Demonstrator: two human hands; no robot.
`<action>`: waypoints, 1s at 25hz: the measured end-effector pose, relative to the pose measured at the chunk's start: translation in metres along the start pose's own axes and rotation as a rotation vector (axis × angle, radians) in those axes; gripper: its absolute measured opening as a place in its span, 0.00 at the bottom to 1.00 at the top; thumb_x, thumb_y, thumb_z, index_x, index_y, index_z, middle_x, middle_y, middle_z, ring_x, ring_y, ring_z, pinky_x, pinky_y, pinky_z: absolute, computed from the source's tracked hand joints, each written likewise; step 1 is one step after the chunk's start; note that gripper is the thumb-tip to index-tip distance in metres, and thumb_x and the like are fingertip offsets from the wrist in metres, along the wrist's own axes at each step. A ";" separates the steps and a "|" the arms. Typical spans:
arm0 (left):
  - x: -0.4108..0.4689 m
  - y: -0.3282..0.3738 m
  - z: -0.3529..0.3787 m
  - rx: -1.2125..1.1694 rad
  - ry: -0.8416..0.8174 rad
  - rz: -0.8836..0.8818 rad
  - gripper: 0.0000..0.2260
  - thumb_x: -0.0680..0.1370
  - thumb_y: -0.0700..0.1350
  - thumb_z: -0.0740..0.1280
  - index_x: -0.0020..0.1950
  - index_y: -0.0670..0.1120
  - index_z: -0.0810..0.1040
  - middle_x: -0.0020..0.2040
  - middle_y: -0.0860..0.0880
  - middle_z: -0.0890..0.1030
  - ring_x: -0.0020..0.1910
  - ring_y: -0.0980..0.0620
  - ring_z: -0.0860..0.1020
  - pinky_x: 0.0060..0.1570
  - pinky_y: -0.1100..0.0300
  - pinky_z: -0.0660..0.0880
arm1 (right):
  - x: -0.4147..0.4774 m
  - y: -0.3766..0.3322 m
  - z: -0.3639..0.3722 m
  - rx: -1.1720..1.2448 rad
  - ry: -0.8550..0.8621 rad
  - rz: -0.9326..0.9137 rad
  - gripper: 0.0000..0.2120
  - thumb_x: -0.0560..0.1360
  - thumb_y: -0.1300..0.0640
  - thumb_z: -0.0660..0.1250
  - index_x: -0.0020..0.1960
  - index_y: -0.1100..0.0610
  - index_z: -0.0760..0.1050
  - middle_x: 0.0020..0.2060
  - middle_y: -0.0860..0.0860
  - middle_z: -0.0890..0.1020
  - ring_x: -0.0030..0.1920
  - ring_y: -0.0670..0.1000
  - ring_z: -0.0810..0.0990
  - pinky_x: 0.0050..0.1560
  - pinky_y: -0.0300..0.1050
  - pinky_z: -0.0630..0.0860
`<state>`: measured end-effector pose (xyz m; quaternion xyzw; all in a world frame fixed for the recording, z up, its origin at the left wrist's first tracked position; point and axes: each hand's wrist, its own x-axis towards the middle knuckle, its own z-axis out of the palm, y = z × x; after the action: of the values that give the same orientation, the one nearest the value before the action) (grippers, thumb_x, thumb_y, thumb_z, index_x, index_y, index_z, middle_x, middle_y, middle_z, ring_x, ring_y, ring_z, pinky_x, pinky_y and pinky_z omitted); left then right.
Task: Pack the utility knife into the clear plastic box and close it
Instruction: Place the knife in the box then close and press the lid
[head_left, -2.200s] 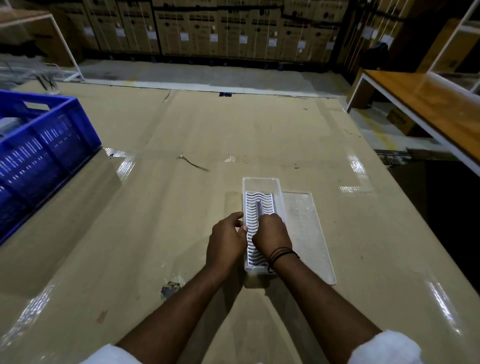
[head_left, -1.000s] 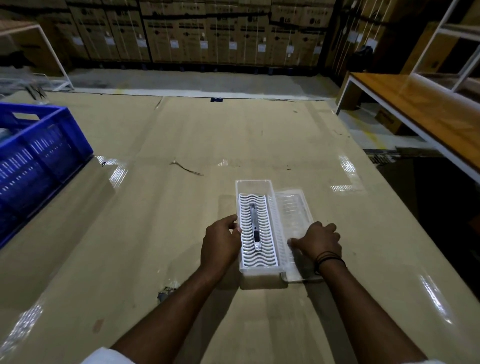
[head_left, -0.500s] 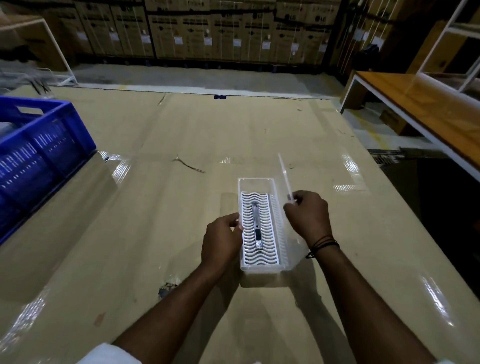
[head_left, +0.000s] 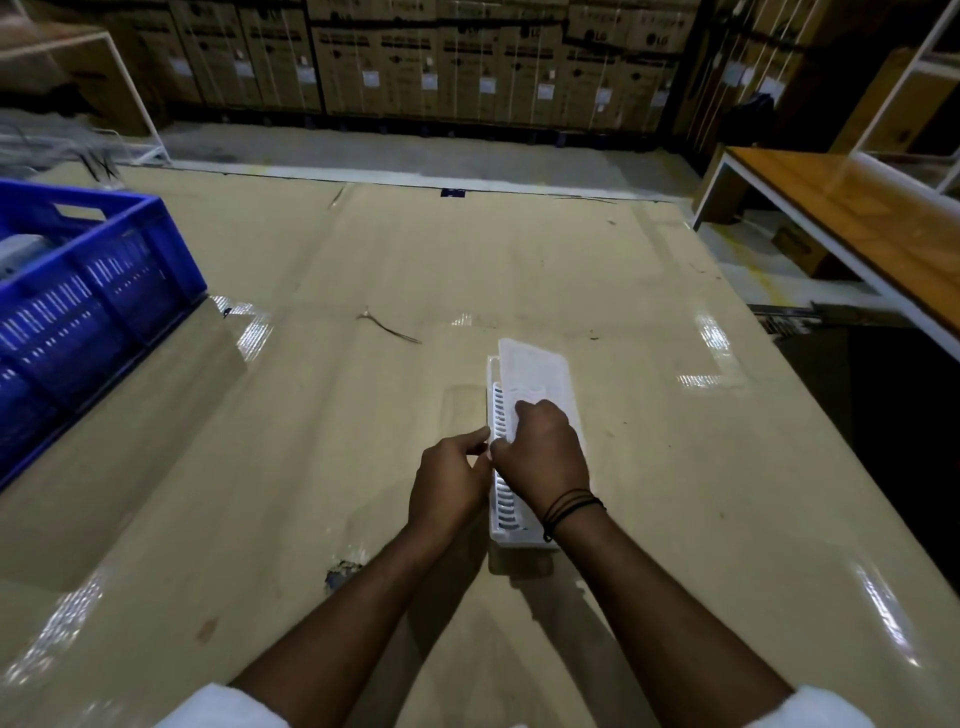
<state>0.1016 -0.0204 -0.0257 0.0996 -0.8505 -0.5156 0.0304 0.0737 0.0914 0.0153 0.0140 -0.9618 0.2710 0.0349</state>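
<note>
The clear plastic box (head_left: 506, 525) lies lengthwise on the tan cardboard-covered table, its white wavy insert showing along the left side. Its hinged clear lid (head_left: 537, 371) is folded over the box and slants down almost flat, with a narrow gap left along the left edge. My right hand (head_left: 540, 457) presses on top of the lid and grips its left edge. My left hand (head_left: 449, 480) holds the box's left wall, fingertips touching the right hand. The utility knife is hidden under the lid and my right hand.
A blue slotted crate (head_left: 78, 291) stands at the table's left edge. A thin wire scrap (head_left: 387, 325) lies beyond the box. A wooden bench (head_left: 852, 208) stands to the right across a gap. Stacked cartons (head_left: 467, 57) line the far wall.
My right hand lifted the lid from lying flat on the right, swung it upright, then brought it down over the box, covering the knife. My left hand stayed on the box's left wall.
</note>
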 end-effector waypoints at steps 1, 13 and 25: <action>0.000 -0.002 0.000 -0.011 -0.009 -0.005 0.16 0.80 0.49 0.68 0.68 0.52 0.80 0.58 0.53 0.86 0.47 0.46 0.86 0.50 0.49 0.83 | -0.001 0.000 0.003 -0.019 -0.003 -0.012 0.06 0.74 0.56 0.68 0.47 0.58 0.74 0.45 0.54 0.76 0.48 0.56 0.80 0.41 0.43 0.68; 0.002 -0.005 -0.003 -0.171 -0.041 -0.058 0.15 0.81 0.46 0.68 0.67 0.52 0.81 0.58 0.51 0.85 0.45 0.52 0.87 0.48 0.46 0.85 | -0.004 0.022 0.007 0.077 0.042 -0.089 0.17 0.78 0.55 0.67 0.65 0.58 0.79 0.57 0.57 0.80 0.58 0.57 0.79 0.59 0.48 0.75; -0.007 -0.004 -0.003 -0.124 -0.047 -0.015 0.20 0.79 0.53 0.70 0.70 0.52 0.78 0.56 0.59 0.85 0.46 0.55 0.86 0.50 0.46 0.84 | -0.016 0.072 0.009 0.282 0.131 0.214 0.21 0.81 0.51 0.63 0.71 0.59 0.70 0.64 0.58 0.77 0.62 0.56 0.77 0.60 0.46 0.73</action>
<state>0.1092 -0.0231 -0.0275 0.0916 -0.8166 -0.5698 0.0128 0.0857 0.1481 -0.0311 -0.1011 -0.9059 0.4058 0.0660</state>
